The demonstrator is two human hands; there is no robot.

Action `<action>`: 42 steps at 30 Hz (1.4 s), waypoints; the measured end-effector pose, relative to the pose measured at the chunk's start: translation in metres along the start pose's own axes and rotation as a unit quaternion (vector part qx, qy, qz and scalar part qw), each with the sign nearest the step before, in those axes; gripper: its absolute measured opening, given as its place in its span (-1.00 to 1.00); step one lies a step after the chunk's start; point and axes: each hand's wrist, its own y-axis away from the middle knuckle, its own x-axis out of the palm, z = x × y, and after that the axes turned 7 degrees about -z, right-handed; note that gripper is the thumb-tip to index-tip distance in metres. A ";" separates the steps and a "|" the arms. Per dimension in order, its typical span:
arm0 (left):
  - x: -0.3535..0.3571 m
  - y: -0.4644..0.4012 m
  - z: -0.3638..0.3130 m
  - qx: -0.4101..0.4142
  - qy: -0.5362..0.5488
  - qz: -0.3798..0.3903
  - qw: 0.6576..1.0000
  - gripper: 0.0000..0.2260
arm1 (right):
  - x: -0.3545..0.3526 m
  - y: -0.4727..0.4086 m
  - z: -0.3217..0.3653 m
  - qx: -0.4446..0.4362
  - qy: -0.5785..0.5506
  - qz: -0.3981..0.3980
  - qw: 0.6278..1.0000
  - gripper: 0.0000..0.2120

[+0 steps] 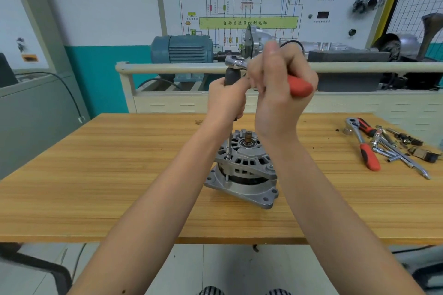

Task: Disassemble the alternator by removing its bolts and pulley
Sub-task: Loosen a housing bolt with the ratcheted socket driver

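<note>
Workshop bench, wiring board behind: I'm on a housing bolt with the ratchet.

My right hand has its fingers curled round the ratchet by its red grip; my left hand is wrapped round the dark driver handle under the ratchet head, holding it upright. From there the thin extension drops to a bolt on the left rim of the alternator, which sits mid-table with its shaft end up. I judge this the bolt-removal step, pulley side hidden below. Next I'd swing the grip while keeping the extension plumb, so the socket stays seated. A spare ratchet and loose tools lie well apart at right.
</note>
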 end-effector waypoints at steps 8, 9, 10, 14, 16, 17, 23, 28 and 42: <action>-0.010 -0.001 0.001 -0.006 0.020 0.092 0.996 -0.66 | -0.022 -0.034 0.003 0.287 -0.258 -0.082 0.919 -0.47; -0.012 -0.002 0.000 -0.007 0.022 0.117 0.993 -0.67 | -0.027 -0.040 0.002 0.330 -0.296 -0.116 0.889 -0.47; -0.013 -0.003 -0.001 -0.006 0.021 0.140 0.990 -0.68 | -0.031 -0.044 0.000 0.363 -0.327 -0.146 0.860 -0.47; -0.013 -0.005 -0.003 -0.001 0.015 0.212 0.977 -0.63 | -0.035 -0.049 -0.002 0.393 -0.367 -0.197 0.820 -0.49; -0.011 -0.003 -0.001 -0.029 0.031 0.230 0.972 -0.56 | -0.033 -0.045 -0.001 0.366 -0.348 -0.194 0.841 -0.49; -0.010 -0.003 -0.001 -0.039 0.039 0.216 0.975 -0.53 | -0.031 -0.041 0.000 0.344 -0.327 -0.184 0.860 -0.49; 0.005 0.000 0.000 -0.031 0.014 0.038 0.999 -0.63 | -0.006 -0.011 0.003 0.061 -0.059 -0.046 0.995 -0.65; 0.011 0.003 0.004 -0.011 -0.011 -0.010 1.000 -0.70 | 0.000 -0.003 0.007 -0.021 0.027 -0.007 0.999 -0.69; -0.001 -0.007 0.008 -0.050 0.058 0.221 0.972 -0.48 | -0.037 -0.050 -0.005 0.345 -0.299 -0.185 0.870 -0.46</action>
